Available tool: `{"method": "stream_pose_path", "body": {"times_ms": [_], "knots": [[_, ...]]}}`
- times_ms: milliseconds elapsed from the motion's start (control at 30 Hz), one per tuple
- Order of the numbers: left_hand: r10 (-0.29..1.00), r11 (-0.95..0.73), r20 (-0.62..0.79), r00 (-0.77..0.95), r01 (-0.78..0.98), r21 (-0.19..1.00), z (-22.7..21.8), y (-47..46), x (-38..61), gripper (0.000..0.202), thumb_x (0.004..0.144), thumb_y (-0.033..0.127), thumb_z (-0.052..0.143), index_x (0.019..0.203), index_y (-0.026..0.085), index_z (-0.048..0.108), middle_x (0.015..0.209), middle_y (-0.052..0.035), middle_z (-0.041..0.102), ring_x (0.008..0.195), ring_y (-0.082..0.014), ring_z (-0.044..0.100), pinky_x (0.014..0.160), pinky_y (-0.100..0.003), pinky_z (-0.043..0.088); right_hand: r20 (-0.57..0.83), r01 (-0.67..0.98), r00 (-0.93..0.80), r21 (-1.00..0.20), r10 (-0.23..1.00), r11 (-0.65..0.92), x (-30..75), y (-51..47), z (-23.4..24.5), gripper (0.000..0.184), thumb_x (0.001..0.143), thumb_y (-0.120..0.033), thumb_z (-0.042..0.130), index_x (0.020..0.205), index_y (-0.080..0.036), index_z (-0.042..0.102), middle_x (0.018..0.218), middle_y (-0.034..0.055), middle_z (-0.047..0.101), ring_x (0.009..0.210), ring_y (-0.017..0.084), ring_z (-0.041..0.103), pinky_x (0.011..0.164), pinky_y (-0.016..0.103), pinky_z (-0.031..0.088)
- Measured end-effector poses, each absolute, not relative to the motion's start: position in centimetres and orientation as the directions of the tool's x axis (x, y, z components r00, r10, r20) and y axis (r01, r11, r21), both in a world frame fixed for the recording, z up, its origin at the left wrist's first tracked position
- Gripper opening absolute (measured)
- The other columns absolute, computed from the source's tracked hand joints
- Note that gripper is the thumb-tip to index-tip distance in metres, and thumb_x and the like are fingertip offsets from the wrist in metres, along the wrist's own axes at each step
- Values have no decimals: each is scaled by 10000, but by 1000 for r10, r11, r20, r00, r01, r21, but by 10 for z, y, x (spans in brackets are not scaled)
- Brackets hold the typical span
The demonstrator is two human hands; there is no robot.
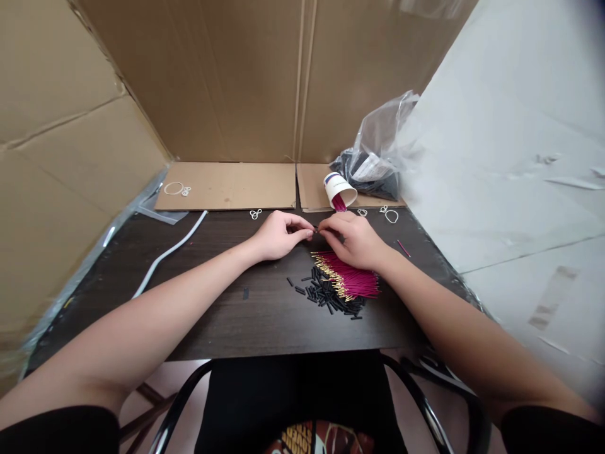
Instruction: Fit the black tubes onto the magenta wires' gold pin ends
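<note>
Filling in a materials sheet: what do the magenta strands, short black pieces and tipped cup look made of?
Magenta strands: probably plastic-coated, evenly coloured; shiny gold-toned ends suggest metal.
Short black pieces: matte, uniformly black; rubber or soft plastic, can't tell which.
Tipped cup: smooth, white, printed wall; likely paper, possibly plastic.

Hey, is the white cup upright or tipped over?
Tipped over: the cup lies on its side, mouth toward the camera, with magenta wires poking out.
</note>
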State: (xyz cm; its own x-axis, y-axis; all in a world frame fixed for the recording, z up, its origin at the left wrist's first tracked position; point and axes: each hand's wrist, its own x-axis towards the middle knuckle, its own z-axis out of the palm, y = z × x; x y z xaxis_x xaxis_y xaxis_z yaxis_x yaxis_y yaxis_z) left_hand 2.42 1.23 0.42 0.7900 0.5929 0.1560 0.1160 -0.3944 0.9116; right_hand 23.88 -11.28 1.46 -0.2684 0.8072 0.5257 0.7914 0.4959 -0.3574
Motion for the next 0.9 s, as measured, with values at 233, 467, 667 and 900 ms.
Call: {"method": "stream_pose_path", "body": {"times_ms": [233, 467, 667, 900], "knots": [[609, -437, 176, 774, 141, 888, 5, 10, 24, 127, 935, 259, 826, 1010, 185, 895, 944, -72, 876, 871, -224, 803, 862, -382, 630, 398, 750, -82, -580, 914, 319, 232, -113, 16, 149, 1046, -211, 655, 983, -200, 790, 892, 46, 810, 750, 188, 688, 731, 338, 503], [606, -447, 183, 774, 141, 883, 5, 10, 24, 130, 939, 264, 809, 1007, 196, 896, 956, -71, 877, 879, -227, 802, 862, -385, 632, 380, 724, -46, -624, 924, 293, 227, -113, 15, 146, 1035, -215, 661, 971, -192, 791, 852, 41, 795, 736, 180, 682, 717, 325, 493], [600, -468, 184, 778, 155, 870, 5, 9, 24, 134, 942, 278, 806, 1001, 195, 893, 952, -66, 877, 862, -218, 791, 824, -366, 609, 354, 730, -84, -614, 931, 299, 232, -113, 17, 112, 1024, -217, 667, 988, -197, 770, 878, 44, 790, 751, 180, 667, 734, 327, 505], [607, -462, 170, 776, 171, 870, 6, 8, 24, 150, 940, 305, 803, 1000, 190, 880, 926, -70, 860, 836, -211, 761, 787, -361, 590, 374, 761, -123, -559, 919, 329, 238, -113, 17, 79, 1007, -193, 675, 977, -198, 748, 878, 44, 764, 742, 179, 632, 720, 336, 490]]}}
